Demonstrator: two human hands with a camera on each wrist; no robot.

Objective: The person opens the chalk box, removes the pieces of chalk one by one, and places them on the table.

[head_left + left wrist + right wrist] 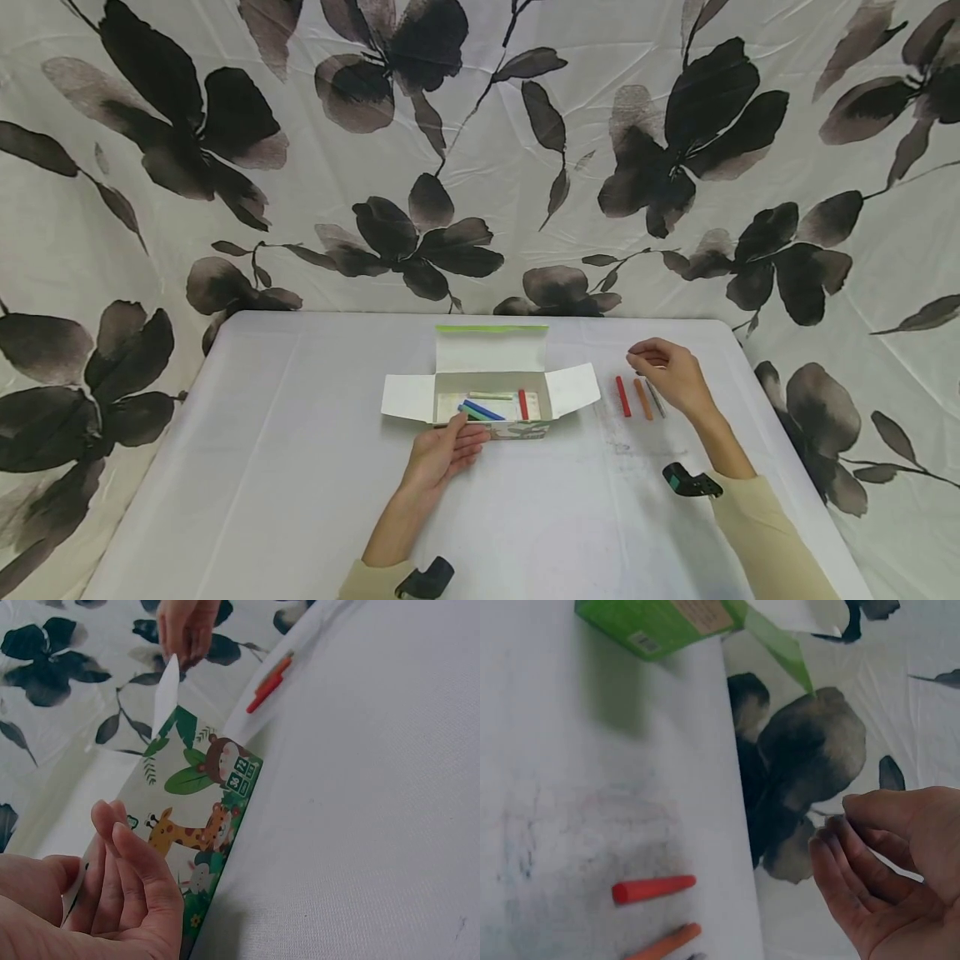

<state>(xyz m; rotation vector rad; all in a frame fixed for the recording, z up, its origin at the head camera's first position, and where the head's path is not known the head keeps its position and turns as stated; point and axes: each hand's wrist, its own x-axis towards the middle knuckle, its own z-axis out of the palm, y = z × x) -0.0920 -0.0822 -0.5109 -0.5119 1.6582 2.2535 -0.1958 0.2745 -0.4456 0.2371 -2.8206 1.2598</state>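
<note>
A white-lined cardboard box (517, 431) stands on the table with its flaps spread. Printed animals cover its front in the left wrist view. My left hand (438, 458) grips the front wall, thumb at the inner side and fingers along the outside. Inside lie a blue crayon (483, 410), a green crayon (472, 413), a pale crayon (491, 396) and a red crayon (522, 405). My right hand (675, 379) hovers right of the box with loosely bent fingers and nothing between them. Under or beside it lie another red crayon (623, 397), an orange crayon (642, 399) and a grey crayon (656, 400).
The white table (285, 467) carries faint smudges near the loose crayons. Behind it hangs a flowered cloth (525, 167). The box's side flap (573, 389) sticks out toward the right hand.
</note>
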